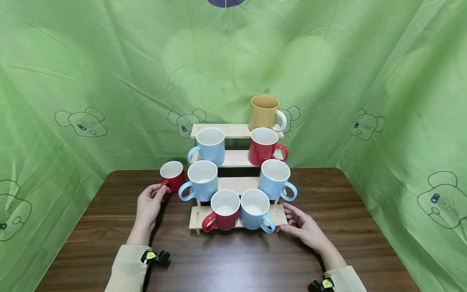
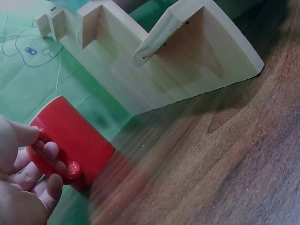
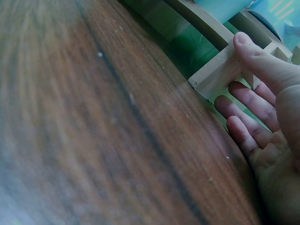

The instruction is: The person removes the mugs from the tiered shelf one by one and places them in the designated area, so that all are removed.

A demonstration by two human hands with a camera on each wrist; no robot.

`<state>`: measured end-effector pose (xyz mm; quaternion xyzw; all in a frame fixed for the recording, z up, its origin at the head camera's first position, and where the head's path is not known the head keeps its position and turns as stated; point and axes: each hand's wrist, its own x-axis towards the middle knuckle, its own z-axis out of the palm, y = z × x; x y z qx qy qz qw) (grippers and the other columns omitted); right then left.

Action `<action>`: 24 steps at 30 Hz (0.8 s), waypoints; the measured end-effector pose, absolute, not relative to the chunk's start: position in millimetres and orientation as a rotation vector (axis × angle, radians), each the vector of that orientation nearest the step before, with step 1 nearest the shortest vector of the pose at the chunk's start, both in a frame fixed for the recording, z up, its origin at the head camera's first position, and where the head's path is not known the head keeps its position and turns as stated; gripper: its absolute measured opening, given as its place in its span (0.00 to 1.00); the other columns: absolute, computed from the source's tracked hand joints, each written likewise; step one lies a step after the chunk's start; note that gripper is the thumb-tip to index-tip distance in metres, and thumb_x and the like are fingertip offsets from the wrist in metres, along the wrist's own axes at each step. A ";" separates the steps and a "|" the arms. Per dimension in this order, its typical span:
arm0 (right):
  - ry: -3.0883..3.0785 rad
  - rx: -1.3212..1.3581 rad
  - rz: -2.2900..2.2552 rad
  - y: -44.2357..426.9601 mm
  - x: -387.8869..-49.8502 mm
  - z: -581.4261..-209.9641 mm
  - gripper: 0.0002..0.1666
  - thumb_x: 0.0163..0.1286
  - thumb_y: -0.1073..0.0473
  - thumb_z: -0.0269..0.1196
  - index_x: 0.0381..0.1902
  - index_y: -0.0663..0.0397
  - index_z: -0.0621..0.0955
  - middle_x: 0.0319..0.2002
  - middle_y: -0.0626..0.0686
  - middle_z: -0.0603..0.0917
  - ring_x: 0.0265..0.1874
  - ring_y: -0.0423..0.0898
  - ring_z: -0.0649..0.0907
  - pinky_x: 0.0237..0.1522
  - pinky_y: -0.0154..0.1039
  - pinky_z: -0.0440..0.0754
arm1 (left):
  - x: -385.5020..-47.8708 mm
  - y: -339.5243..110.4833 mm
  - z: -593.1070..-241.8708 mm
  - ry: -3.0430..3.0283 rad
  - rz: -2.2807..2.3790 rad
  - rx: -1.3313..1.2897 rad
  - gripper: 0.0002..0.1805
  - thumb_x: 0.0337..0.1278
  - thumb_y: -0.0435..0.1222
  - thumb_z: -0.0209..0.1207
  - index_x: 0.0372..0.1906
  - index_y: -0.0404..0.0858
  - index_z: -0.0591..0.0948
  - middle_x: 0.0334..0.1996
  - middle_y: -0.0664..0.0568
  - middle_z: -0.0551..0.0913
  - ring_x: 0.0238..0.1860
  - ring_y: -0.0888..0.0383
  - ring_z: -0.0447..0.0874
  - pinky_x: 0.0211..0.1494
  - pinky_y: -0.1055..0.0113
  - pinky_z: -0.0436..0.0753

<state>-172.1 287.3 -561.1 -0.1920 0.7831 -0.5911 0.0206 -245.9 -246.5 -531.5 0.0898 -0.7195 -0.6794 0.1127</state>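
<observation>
My left hand (image 1: 148, 202) pinches the handle of a red mug (image 1: 174, 178) with a white inside, left of a stepped wooden rack (image 1: 238, 185). In the left wrist view, fingers and thumb close around that red mug's handle (image 2: 70, 169); I cannot tell whether its base touches the table. My right hand (image 1: 304, 227) is at the rack's lower right end. Its loosely extended fingers lie along the side, and the thumb (image 3: 262, 61) is by the front edge of the lowest step.
The lowest step bears a red mug (image 1: 229, 221) and a light blue mug (image 1: 251, 217). Above are more light blue mugs (image 1: 206, 186), another red mug (image 1: 260, 152) and a tan mug (image 1: 260, 115) with a white handle. Green cloth (image 1: 120, 52) surrounds the wooden table (image 1: 219, 263).
</observation>
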 end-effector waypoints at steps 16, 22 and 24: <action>2.433 -0.591 -1.826 287.2 -172.0 -560.1 0.42 0.73 0.69 0.73 0.80 0.65 0.69 0.63 0.64 0.85 0.55 0.42 0.86 0.53 0.33 0.83 | -221.5 -240.5 -508.0 -2.199 -1.457 0.251 0.16 0.77 0.36 0.63 0.60 0.31 0.82 0.46 0.45 0.87 0.38 0.77 0.82 0.43 0.83 0.77; 2.427 -0.599 -1.831 287.0 -172.0 -560.1 0.42 0.73 0.69 0.73 0.80 0.66 0.69 0.62 0.65 0.85 0.56 0.42 0.86 0.53 0.33 0.84 | -212.5 -234.6 -508.4 -2.087 -1.764 -0.017 0.16 0.77 0.24 0.59 0.63 0.23 0.77 0.51 0.36 0.86 0.44 0.64 0.89 0.50 0.80 0.83; 2.428 -0.592 -1.827 287.1 -172.1 -560.3 0.42 0.73 0.69 0.73 0.80 0.66 0.69 0.62 0.65 0.85 0.55 0.42 0.86 0.53 0.33 0.84 | -210.3 -233.0 -512.3 -2.081 -1.855 -0.084 0.16 0.78 0.23 0.57 0.64 0.21 0.75 0.53 0.32 0.85 0.45 0.61 0.91 0.53 0.79 0.83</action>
